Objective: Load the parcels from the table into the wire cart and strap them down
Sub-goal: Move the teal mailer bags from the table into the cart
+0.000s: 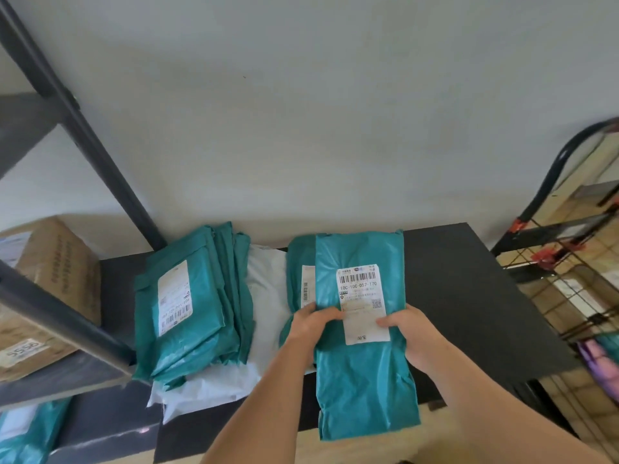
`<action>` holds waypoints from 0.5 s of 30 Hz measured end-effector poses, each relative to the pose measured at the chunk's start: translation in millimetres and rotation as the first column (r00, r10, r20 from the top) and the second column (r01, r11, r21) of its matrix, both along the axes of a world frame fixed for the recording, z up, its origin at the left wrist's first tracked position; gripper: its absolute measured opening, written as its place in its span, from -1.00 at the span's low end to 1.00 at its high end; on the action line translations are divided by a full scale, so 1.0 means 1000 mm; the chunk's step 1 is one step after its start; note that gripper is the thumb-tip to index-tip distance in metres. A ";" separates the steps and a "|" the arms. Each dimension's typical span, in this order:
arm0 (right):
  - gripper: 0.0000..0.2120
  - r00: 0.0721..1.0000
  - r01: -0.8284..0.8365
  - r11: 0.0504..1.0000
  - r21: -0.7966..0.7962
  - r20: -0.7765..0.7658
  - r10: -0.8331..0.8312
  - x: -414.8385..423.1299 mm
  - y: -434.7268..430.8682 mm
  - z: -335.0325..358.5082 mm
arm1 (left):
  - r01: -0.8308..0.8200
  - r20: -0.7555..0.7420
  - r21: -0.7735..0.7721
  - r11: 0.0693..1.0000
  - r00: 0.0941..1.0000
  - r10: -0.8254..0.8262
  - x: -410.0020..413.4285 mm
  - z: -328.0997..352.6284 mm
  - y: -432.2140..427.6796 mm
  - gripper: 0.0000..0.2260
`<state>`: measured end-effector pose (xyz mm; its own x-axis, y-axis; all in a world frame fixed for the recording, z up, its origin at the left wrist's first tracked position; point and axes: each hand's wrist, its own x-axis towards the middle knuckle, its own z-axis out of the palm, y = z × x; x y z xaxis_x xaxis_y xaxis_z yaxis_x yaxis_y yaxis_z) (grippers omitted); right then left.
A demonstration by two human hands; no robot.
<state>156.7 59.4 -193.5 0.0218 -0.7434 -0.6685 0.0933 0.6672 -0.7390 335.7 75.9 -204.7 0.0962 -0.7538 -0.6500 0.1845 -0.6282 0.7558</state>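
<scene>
Glossy teal plastic film on the top parcel [365,373], creased and shiny. Its label [363,303] is matt white paper. Smooth matt black on the counter [469,289], dull brown on the cardboard box [50,279], and the cart [552,172] is dark metal wire.

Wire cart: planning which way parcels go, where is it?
In the head view the wire cart stands at the far right, just beyond the right end of the black table, right of the held teal parcel.

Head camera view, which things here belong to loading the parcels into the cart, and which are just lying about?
Job: held teal parcel, gripped by left hand and right hand; teal parcel stack; white parcel; wire cart; table.
Lying about: cardboard box; metal shelving.
</scene>
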 end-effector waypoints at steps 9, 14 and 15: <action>-0.71 0.989 0.150 0.988 -0.045 0.022 -0.149 -0.073 0.029 -0.004 | 0.142 0.056 -0.014 0.990 0.988 -0.141 -0.070 0.003 0.000 -0.84; -0.66 0.978 0.207 0.978 -0.039 -0.001 -0.207 -0.133 0.049 -0.006 | 0.191 0.069 -0.028 0.981 0.980 -0.188 -0.134 -0.002 0.004 -0.85; -0.67 0.975 0.222 0.974 -0.040 -0.006 -0.223 -0.147 0.054 -0.005 | 0.205 0.062 -0.030 0.978 0.977 -0.203 -0.149 -0.001 0.007 -0.82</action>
<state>9.3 113.1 -199.0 -0.1538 -0.7542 -0.6384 0.2285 0.6014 -0.7656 186.8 83.0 -206.2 -0.0251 -0.7846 -0.6195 0.0098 -0.6198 0.7847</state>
